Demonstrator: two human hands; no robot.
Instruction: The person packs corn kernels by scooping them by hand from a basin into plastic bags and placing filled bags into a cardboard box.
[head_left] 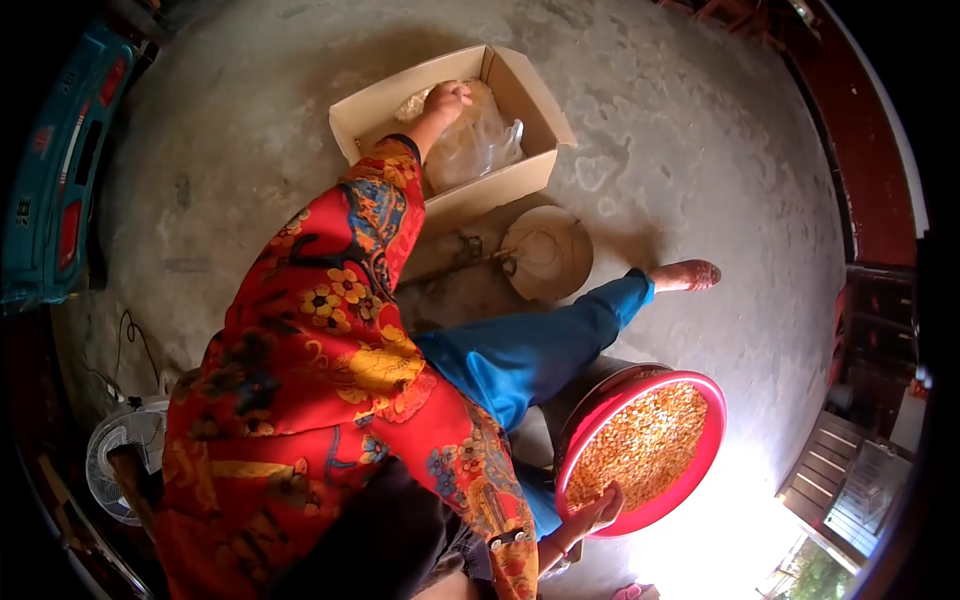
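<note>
At the top, a cardboard box (500, 180) stands on the floor with a clear plastic bag (478, 145) inside it. My left hand (448, 98) is over the box beside the bag, its fingers curled together; whatever they hold, if anything, is too small to make out. Lower right, a red basin (712, 455) is filled with small orange-brown kernels (640, 445). My right hand (597, 512) is at the basin's near rim by the kernels, fingers stretched out, with nothing visible in it. Red floral sleeves cover both arms.
A round pale lid-like disc (548, 253) with a stick lies between box and my blue-trousered leg (540, 360). A white fan (125, 455) stands at left, below a teal vehicle's rear (60, 170). A slatted wooden piece (825, 465) is at right, near bright light.
</note>
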